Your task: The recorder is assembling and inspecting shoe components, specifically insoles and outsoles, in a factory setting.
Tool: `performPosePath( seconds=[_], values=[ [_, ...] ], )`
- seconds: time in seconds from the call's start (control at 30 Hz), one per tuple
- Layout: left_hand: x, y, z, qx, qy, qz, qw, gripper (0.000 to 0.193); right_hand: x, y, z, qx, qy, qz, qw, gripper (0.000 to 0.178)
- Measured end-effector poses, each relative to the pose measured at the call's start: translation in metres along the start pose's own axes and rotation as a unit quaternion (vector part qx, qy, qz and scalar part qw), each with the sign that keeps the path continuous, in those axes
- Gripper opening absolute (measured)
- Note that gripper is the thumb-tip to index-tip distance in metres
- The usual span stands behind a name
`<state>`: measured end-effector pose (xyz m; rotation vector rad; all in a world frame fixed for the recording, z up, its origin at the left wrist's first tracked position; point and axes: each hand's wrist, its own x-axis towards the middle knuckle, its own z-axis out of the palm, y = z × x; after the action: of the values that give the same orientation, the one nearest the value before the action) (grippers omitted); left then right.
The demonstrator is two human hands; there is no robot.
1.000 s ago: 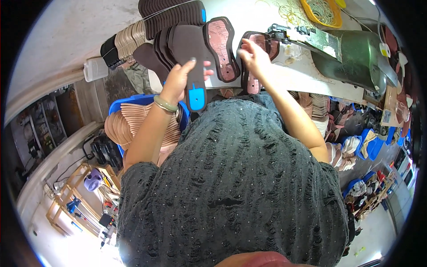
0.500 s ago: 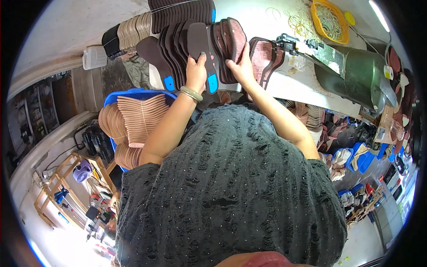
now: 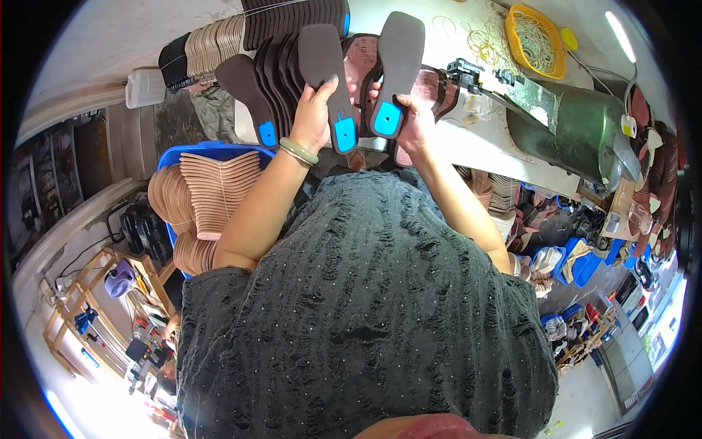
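Note:
My left hand (image 3: 313,117) is closed around a dark brown insole (image 3: 319,55) with a bright blue patch at its near end, its thumb on the upper face. Further right, my right hand (image 3: 415,128) grips another dark insole (image 3: 402,47) by its blue-patched end, dark face up. To the left of my left hand leans a fanned row of dark insoles (image 3: 274,73). Reddish-pink patterned insoles (image 3: 362,53) stand between the two held ones, partly covered. Behind my right hand lie more pink-faced insoles (image 3: 426,86).
A white worktable (image 3: 479,143) carries the insoles. On its right sits a green machine (image 3: 559,121); behind that, a yellow basket (image 3: 537,40) holds rubber bands. Tied bundles of beige insoles (image 3: 223,192) fill a blue crate (image 3: 170,155) at my left. A white jug (image 3: 145,89) stands at far left.
My right hand had an insole pink face up at the row; now the insole in it shows its dark face and blue patch, nearer upright in view. My left hand keeps its insole.

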<state>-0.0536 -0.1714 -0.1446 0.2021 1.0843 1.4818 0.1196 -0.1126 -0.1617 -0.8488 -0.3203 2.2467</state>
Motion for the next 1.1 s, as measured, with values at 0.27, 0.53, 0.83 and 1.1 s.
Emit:
performPosePath(
  seconds=[0.27, 0.53, 0.83, 1.1],
  values=[
    [-0.011, 0.002, 0.003, -0.051, -0.039, -0.039, 0.997, 0.042, -0.019, 0.013, 0.035, -0.081, -0.061, 0.055, 0.993, 0.04],
    [-0.018, 0.012, -0.02, -0.043, -0.078, -0.018, 0.996, 0.038, -0.021, 0.02, 0.061, -0.603, -0.016, -0.008, 0.797, 0.039],
    [0.008, 0.021, -0.047, -0.005, 0.026, -0.079, 0.996, 0.032, 0.044, 0.064, 0.004, -0.728, 0.125, -0.103, 0.666, 0.1],
    [0.034, -0.029, -0.045, 0.116, -0.096, -0.077, 0.986, 0.041, 0.045, 0.04, -0.017, -0.537, 0.12, -0.05, 0.834, 0.081]
  ],
)
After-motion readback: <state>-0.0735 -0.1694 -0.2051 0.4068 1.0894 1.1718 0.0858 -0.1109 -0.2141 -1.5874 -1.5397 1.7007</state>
